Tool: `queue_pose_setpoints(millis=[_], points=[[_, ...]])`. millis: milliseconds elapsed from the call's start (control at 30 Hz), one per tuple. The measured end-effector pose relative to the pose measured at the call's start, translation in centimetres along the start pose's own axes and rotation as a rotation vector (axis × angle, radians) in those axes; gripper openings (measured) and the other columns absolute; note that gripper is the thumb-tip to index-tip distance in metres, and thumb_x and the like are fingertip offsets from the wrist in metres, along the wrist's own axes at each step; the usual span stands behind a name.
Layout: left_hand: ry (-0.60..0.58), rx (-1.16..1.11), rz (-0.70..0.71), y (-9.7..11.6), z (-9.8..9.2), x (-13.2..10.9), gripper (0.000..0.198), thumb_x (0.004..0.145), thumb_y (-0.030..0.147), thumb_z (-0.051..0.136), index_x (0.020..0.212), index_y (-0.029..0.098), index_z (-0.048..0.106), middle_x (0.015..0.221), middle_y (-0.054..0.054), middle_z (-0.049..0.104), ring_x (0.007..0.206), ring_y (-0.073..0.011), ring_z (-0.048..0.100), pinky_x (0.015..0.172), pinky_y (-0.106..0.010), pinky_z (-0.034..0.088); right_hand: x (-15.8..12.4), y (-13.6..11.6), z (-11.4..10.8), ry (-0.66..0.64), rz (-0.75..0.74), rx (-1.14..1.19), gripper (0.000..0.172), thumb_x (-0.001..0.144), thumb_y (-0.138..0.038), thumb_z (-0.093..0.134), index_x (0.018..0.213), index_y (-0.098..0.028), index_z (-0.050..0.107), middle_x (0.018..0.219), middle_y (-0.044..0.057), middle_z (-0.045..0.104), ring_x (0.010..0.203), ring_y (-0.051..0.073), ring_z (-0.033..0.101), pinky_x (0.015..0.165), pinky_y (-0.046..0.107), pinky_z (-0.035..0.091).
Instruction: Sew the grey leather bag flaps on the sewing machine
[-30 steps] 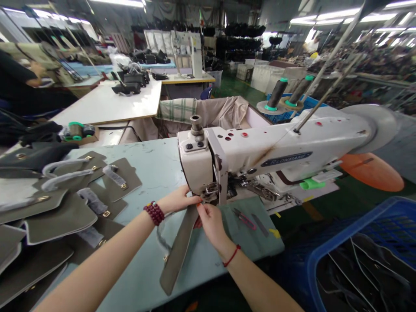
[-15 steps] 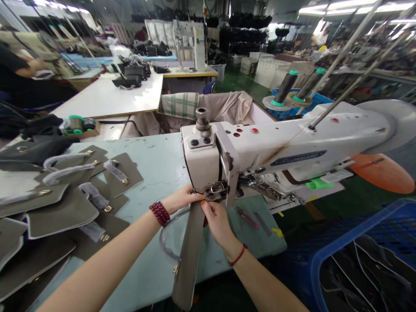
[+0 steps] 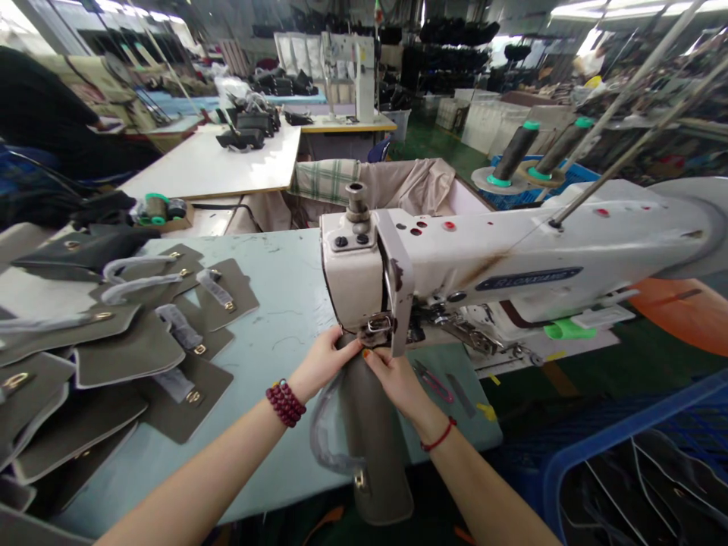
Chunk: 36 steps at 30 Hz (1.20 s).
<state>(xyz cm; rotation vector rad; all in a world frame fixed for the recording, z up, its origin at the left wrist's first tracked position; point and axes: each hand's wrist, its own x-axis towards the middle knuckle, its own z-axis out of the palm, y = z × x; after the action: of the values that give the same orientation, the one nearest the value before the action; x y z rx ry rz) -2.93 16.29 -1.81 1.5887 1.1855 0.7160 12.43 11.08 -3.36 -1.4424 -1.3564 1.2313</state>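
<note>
The near end of the grey-brown panel [image 3: 378,447] has swung across toward the right forearm since the earlier frame, and more of its broad face shows; it lies nearer the body than both hands, its far end at the thumbs beneath the sewing machine's head [image 3: 353,284], its long axis running back between the forearms and past the table [image 3: 278,326] edge, near end slightly rightward; the right hand [image 3: 401,383] is the nearer, overlapping the panel's right side, thumb and finger drawn narrow, apparently pinching it, while the left hand [image 3: 324,365] sets its thumb by the far end, other fingers partly hidden, so I cannot tell whether it grips; the plastic-wrapped strap [image 3: 321,432] curves below the left hand
</note>
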Motion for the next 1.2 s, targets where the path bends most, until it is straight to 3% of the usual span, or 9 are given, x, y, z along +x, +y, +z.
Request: queue_pose_setpoints(millis=[200,333,567,733,833,933,1000,1067,1200], points=[[0.011,0.042,0.035,-0.5,-0.7,-0.2,0.032,0.079,0.037,0.06,0.102,0.015,0.067,0.104,-0.006,0.07,0.097,-0.0249,0.061,0.084,-0.035,0.048,-0.6,0.4,-0.6,-0.062,-0.018,-0.035,0.04,0.089,-0.04,0.046,0.057,-0.017,0.042,0.055,-0.004,0.035,0.054,0.009,0.034,0.048,0.022,0.022],[0.117,-0.033,-0.011,-2.1,-1.2,-0.7,0.038,0.081,0.044,0.059,0.106,0.016,0.064,0.099,-0.007,0.069,0.095,-0.0242,0.061,0.087,-0.037,0.046,-1.5,0.8,-0.6,-0.06,-0.039,-0.054,0.042,0.091,-0.041,0.044,0.057,-0.018,0.035,0.058,-0.004,0.029,0.054,0.009,0.029,0.049,0.023,0.02],[0.35,-0.334,-0.263,-4.7,0.2,-4.9,0.056,0.086,0.042,0.05,0.137,0.021,0.038,0.142,-0.01,0.043,0.125,-0.0246,0.046,0.101,-0.037,0.038,-3.8,2.5,-0.1,-0.065,-0.037,-0.065,0.043,0.092,-0.045,0.042,0.06,-0.019,0.031,0.06,-0.004,0.026,0.056,0.009,0.027,0.051,0.024,0.02],[0.31,-0.187,-0.13,-5.3,2.1,-7.1,0.067,0.08,0.043,0.06,0.138,0.022,0.034,0.144,-0.013,0.04,0.128,-0.0281,0.043,0.106,-0.043,0.034,-5.9,3.8,0.3,-0.025,-0.009,-0.079,0.044,0.092,-0.048,0.041,0.06,-0.019,0.033,0.059,-0.004,0.029,0.057,0.01,0.03,0.052,0.024,0.024],[0.327,-0.028,-0.052,-5.3,2.5,-6.2,0.067,0.079,0.046,0.06,0.137,0.022,0.034,0.145,-0.014,0.038,0.134,-0.0291,0.034,0.111,-0.049,0.023,-7.5,4.7,0.4,-0.012,0.006,-0.099,0.045,0.091,-0.051,0.042,0.059,-0.019,0.037,0.058,-0.003,0.033,0.056,0.012,0.035,0.052,0.024,0.027],[0.309,-0.01,-0.009,-4.5,2.5,-4.7,0.071,0.077,0.05,0.062,0.135,0.017,0.038,0.141,-0.017,0.042,0.132,-0.033,0.035,0.109,-0.051,0.024,-9.5,5.6,0.2,-0.071,0.048,-0.098,0.048,0.089,-0.055,0.042,0.06,-0.018,0.047,0.056,-0.002,0.043,0.054,0.014,0.044,0.051,0.025,0.033],[0.268,-0.069,0.026,-3.6,2.3,-3.9,0.063,0.078,0.053,0.059,0.128,0.017,0.047,0.133,-0.016,0.05,0.126,-0.0335,0.043,0.106,-0.049,0.03,-10.8,6.0,-1.0,-0.145,0.101,-0.074,0.049,0.089,-0.058,0.039,0.07,-0.017,0.058,0.057,0.001,0.053,0.053,0.017,0.053,0.05,0.026,0.038],[0.221,-0.139,0.046,-2.7,2.2,-3.4,0.052,0.081,0.055,0.053,0.117,0.017,0.057,0.121,-0.014,0.059,0.115,-0.0326,0.052,0.101,-0.046,0.037,-11.6,5.6,-3.6,-0.117,0.102,-0.083,0.049,0.089,-0.058,0.04,0.087,-0.017,0.064,0.066,0.006,0.063,0.056,0.019,0.059,0.052,0.029,0.044],[0.204,-0.215,0.064,-1.4,2.4,-3.2,0.048,0.083,0.058,0.046,0.097,0.017,0.066,0.097,-0.012,0.067,0.099,-0.0317,0.06,0.093,-0.043,0.043,-11.6,1.1,-13.5,0.278,-0.04,-0.159,0.044,0.084,-0.06,0.049,0.103,-0.023,0.064,0.094,0.016,0.068,0.07,0.023,0.064,0.063,0.037,0.05]])
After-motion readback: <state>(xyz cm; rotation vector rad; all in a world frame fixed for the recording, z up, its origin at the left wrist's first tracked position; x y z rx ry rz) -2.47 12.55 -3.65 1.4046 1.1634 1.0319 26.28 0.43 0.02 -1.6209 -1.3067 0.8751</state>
